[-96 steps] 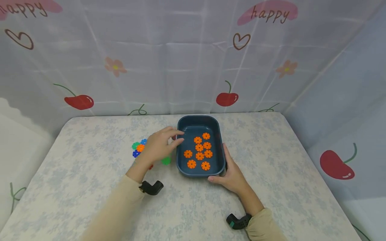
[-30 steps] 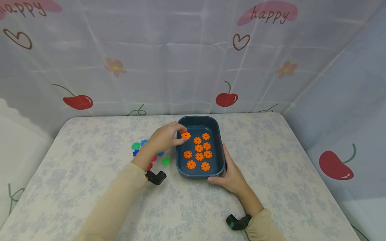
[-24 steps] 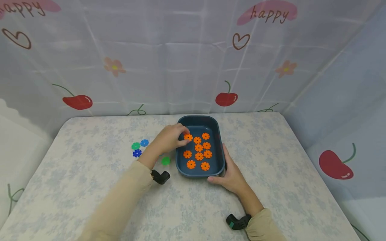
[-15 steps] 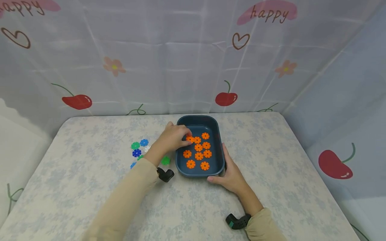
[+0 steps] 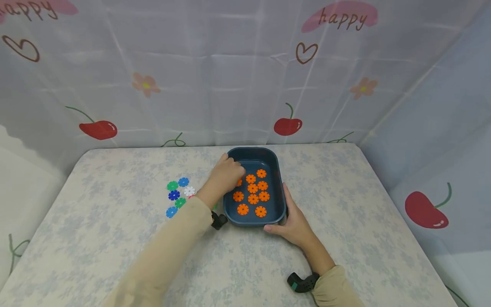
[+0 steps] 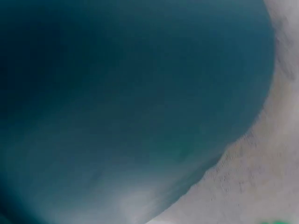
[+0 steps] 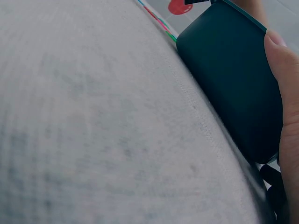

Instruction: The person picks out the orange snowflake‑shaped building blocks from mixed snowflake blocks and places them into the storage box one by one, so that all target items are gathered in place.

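Observation:
In the head view, a dark blue rectangular tray (image 5: 255, 218) lies on the table with several orange notched flower-shaped discs (image 5: 253, 199) flat inside. My left hand (image 5: 226, 174) reaches over its left rim, fingers curled down at an orange disc (image 5: 239, 182) that is partly covered; the fingertips are hidden. My right hand (image 5: 293, 224) grips the tray's near right corner. The right wrist view shows its thumb (image 7: 280, 56) against the rim of the tray (image 7: 229, 84). Close up and blurred, the tray's wall (image 6: 140, 93) fills most of the left wrist view.
Left of the tray lie loose discs in other colours: green (image 5: 172, 186), light blue (image 5: 183, 182), dark blue (image 5: 174, 195) and white (image 5: 189, 191). Some are covered by my left forearm (image 5: 172, 251). A printed curtain (image 5: 215, 85) hangs behind the table (image 5: 345, 192).
My left hand has brought an orange disc into the tray's left side, then shifted it slightly nearer while turning knuckles up. The right hand and tray have stayed in place.

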Motion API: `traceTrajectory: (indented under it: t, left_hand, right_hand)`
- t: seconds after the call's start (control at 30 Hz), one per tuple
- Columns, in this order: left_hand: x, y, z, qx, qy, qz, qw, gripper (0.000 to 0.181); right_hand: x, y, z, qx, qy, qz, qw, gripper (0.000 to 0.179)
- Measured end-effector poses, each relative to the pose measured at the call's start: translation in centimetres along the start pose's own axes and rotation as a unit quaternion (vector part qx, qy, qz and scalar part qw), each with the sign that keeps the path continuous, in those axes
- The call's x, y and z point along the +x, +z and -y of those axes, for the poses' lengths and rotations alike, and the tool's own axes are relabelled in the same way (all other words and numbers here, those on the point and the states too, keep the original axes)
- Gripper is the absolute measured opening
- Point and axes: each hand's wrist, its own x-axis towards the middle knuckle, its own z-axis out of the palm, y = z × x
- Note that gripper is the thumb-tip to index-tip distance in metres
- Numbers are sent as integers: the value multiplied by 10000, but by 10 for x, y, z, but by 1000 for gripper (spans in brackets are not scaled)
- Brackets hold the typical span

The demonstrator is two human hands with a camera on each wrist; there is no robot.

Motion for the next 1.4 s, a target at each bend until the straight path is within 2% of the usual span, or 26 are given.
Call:
traceTrajectory:
  t: [0.13, 0.27, 0.33, 0.4, 0.5, 0.57, 0.63, 0.77, 0.9, 1.0, 1.2, 1.3, 1.4]
  left_hand:
    - [2, 0, 1, 29, -145, 63, 9999, 9]
    - [1, 0, 3, -230, -129, 2, 9997, 18]
    - [0, 1, 5, -460, -85, -160, 9988, 22]
    - [-2, 1, 9, -754, -104, -476, 9960, 22]
    - [-8, 1, 17, -1221, -247, -1231, 9846, 20]
    - [-14, 1, 25, -1449, -418, -1730, 9733, 19]
    - [-21, 1, 33, -1641, -643, -2085, 9620, 20]
    - [-42, 1, 50, -1955, -1094, -2392, 9448, 24]
    - [-66, 2, 63, -2132, -1385, -2691, 9289, 29]
    - [-84, 6, 71, -2211, -1640, -2785, 9201, 33]
    - [-114, 17, 78, -2582, -2192, -2591, 9045, 36]
    - [-127, 25, 78, -2754, -2336, -2602, 8955, 38]
    - [-138, 34, 76, -2888, -2434, -2593, 8889, 39]
  right_hand:
    - [1, 0, 0, -36, -60, 2, 10000, 132]
    - [1, 1, 1, -52, -83, -9, 10000, 132]
    - [0, 1, 2, -67, -83, -13, 9999, 132]
    - [1, 1, 2, -77, -74, -4, 9999, 132]
    - [1, 1, 3, -84, -53, 9, 9999, 133]
    - [1, 1, 3, -91, -51, 11, 9999, 134]
    - [1, 0, 4, -96, -59, 10, 9999, 135]
    - [0, -2, 3, -131, -43, 7, 9999, 136]
    - [-1, -4, 2, -135, -1, -7, 9999, 136]
    - [-2, -6, 0, -112, 23, -7, 9999, 135]
    - [-3, -10, 0, -118, 2, 51, 9999, 131]
    - [-4, -13, 13, -156, -18, 163, 9997, 128]
    - [-4, -15, 14, -218, -42, 224, 9995, 125]
